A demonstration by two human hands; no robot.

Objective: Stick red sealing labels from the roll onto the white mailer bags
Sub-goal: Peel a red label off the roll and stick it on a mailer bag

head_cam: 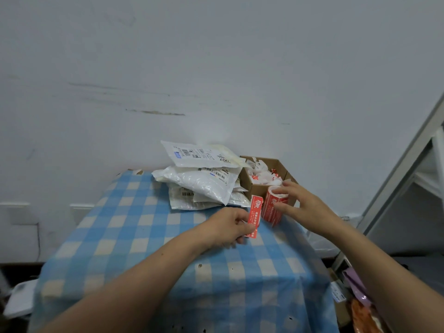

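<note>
Blue-checked tablecloth (pixel 153 241) nearest, beneath both forearms. Left hand (pixel 229 228) pinching a red sealing label (pixel 255 216) — upright, just beside the label roll (pixel 271 210). Right hand (pixel 304 206) gripping that roll, thumb on its side, fingers over its top. White mailer bags (pixel 204 181) piled behind — against a cardboard box (pixel 258 189).

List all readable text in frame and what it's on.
"007": shipping label on the top mailer bag, upside down from here; its barcodes and small print are unreadable.
"感谢" (probably): red label pinched by the left hand; the smaller lines are blurred.
Label roll, held by the right hand: white characters, too blurred.
Lower mailer bags: barcodes only, unreadable.
</note>
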